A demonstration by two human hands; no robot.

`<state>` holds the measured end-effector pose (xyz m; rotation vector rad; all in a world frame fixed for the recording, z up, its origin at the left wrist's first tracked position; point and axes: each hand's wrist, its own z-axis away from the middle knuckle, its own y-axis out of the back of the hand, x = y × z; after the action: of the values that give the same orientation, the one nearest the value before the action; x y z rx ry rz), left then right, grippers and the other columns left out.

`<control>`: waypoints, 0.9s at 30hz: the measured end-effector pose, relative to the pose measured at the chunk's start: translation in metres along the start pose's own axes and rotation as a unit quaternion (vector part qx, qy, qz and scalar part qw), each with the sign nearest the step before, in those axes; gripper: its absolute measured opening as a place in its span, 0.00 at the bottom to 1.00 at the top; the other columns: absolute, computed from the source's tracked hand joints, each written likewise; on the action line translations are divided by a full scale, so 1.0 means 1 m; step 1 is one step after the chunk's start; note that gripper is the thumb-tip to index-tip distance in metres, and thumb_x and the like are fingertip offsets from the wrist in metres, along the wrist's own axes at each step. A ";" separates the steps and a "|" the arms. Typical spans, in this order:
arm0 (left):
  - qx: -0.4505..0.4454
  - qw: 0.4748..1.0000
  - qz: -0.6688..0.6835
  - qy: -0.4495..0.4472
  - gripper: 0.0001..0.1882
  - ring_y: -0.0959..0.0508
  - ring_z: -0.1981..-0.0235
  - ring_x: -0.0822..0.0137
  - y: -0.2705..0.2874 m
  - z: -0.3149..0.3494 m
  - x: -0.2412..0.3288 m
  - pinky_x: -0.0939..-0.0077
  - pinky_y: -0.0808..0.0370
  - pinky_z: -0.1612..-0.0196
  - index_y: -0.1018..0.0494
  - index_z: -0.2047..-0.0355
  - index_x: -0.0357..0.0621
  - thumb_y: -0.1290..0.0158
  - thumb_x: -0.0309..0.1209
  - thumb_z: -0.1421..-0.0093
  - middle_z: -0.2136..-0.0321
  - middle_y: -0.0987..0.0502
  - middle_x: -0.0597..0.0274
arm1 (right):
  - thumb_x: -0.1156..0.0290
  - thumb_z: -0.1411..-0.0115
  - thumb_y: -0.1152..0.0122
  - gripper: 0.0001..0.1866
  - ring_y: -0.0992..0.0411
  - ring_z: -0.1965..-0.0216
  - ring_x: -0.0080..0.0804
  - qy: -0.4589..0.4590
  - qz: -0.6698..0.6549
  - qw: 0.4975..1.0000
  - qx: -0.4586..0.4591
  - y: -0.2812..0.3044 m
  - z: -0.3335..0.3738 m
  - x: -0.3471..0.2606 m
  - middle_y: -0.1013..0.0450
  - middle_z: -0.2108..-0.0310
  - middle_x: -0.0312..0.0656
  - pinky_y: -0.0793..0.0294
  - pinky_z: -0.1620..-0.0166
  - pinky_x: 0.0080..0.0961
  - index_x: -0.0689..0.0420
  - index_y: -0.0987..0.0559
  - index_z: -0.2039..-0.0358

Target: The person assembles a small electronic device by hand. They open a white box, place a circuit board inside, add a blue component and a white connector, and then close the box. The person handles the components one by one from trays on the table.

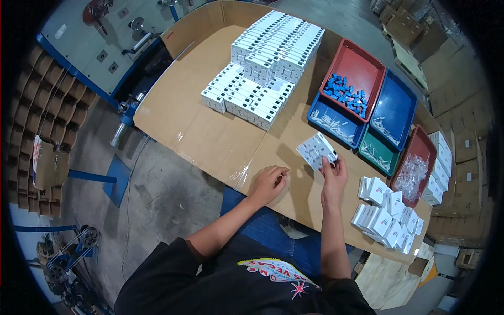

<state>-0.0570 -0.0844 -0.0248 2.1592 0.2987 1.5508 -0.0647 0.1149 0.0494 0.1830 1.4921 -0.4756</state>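
My right hand [334, 181] grips a white square plastic panel [316, 150] by its lower right corner, thumb on the face. Openings and raised shapes show on that face, and the panel is held tilted above the cardboard-covered table. My left hand [269, 185] rests near the table's front edge with its fingers curled in. Whatever lies inside those fingers, if anything, is hidden. Beyond both hands stands a large stepped stack of similar white units [247, 97], packed in tight rows.
To the right, a red tray [362, 58] holds blue pieces [344, 94]. Blue trays [401, 89] and a green tray [389, 169] contain small white parts. Clear plastic pieces [412, 176] fill another red tray [431, 144]. White packets [386, 215] lie piled at the near right corner.
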 end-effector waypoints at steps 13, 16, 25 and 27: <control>0.044 0.999 -0.014 -0.024 0.07 0.21 0.73 0.63 0.004 -0.002 0.001 0.69 0.23 0.67 0.21 0.60 0.42 0.42 0.27 0.39 0.70 0.20 0.60 | 0.72 0.38 0.29 0.18 0.25 0.59 0.23 0.154 0.066 0.986 -0.018 -0.099 -0.147 0.016 0.21 0.60 0.38 0.26 0.55 0.21 0.64 0.23 0.50; 0.045 0.999 -0.015 -0.011 0.07 0.20 0.70 0.62 0.004 0.000 0.001 0.67 0.23 0.66 0.21 0.61 0.43 0.42 0.28 0.39 0.70 0.20 0.60 | 0.73 0.38 0.29 0.17 0.25 0.59 0.23 0.169 0.068 0.983 -0.023 -0.115 -0.172 0.021 0.22 0.60 0.38 0.26 0.55 0.21 0.64 0.24 0.52; 0.046 0.999 -0.023 -0.006 0.04 0.19 0.67 0.59 0.008 -0.003 0.003 0.63 0.22 0.64 0.21 0.65 0.44 0.41 0.28 0.41 0.71 0.20 0.61 | 0.74 0.38 0.30 0.14 0.25 0.63 0.20 0.217 0.087 0.972 -0.023 -0.139 -0.219 0.044 0.22 0.62 0.36 0.26 0.64 0.19 0.60 0.24 0.54; 0.044 0.999 -0.029 -0.006 0.04 0.19 0.68 0.59 0.009 -0.003 0.004 0.63 0.22 0.64 0.22 0.65 0.44 0.41 0.28 0.41 0.72 0.21 0.61 | 0.74 0.38 0.30 0.14 0.26 0.64 0.20 0.208 0.081 0.975 -0.016 -0.145 -0.220 0.044 0.22 0.62 0.36 0.26 0.64 0.19 0.60 0.24 0.54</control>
<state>-0.0589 -0.0898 -0.0162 2.2043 0.4291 1.5190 -0.3245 0.0653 0.0118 0.3940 1.8754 -0.2903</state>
